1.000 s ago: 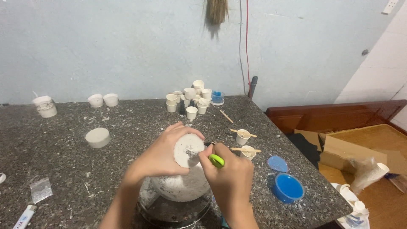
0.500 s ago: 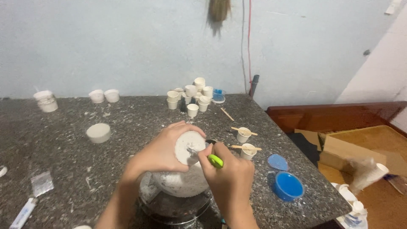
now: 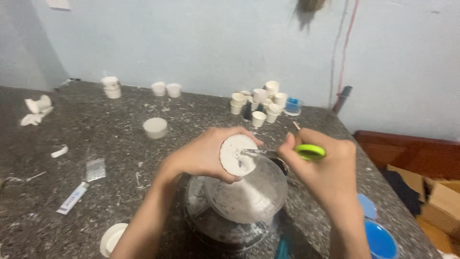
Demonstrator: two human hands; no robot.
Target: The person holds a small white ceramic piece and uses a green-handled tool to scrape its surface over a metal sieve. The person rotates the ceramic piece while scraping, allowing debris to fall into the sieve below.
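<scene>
Cup [image 3: 238, 154], small, round and white, lay tipped on its side in the left hand [image 3: 203, 156], its chalky base turned toward the camera, above a clear bowl [image 3: 239, 201]. The fingers wrapped around its wall, grasping it firmly. The right hand [image 3: 326, 168] was clenched around scissors [image 3: 297, 152] with a bright green plastic handle, and their thin metal blades touched the right edge of the cup's round face. Whether the tip cut into it could not be told.

The bowl sat near the front edge of the table [image 3: 120, 144], just under both hands, see-through and dusted inside with white powder and crumbs. The table was dark speckled stone, rough-looking and strewn with white flecks.

Far behind the hands stood a cluster of cups [image 3: 261, 101], matte white and cylindrical, some stacked, with a small blue cup [image 3: 293, 104] to their right. A lone short white cup [image 3: 155, 127] stood left of centre, and two more cups [image 3: 166, 89] waited by the pale wall beside a short stack [image 3: 111, 87]. To the left lay a clear plastic sachet [image 3: 95, 169], a flat white tube [image 3: 73, 197] and crumpled white scraps [image 3: 36, 108]. A white round lid [image 3: 112, 238] lay at the near edge. At the near right sat a blue lid [image 3: 381, 240], glossy and round, with a paler blue disc [image 3: 368, 206] just behind it.
</scene>
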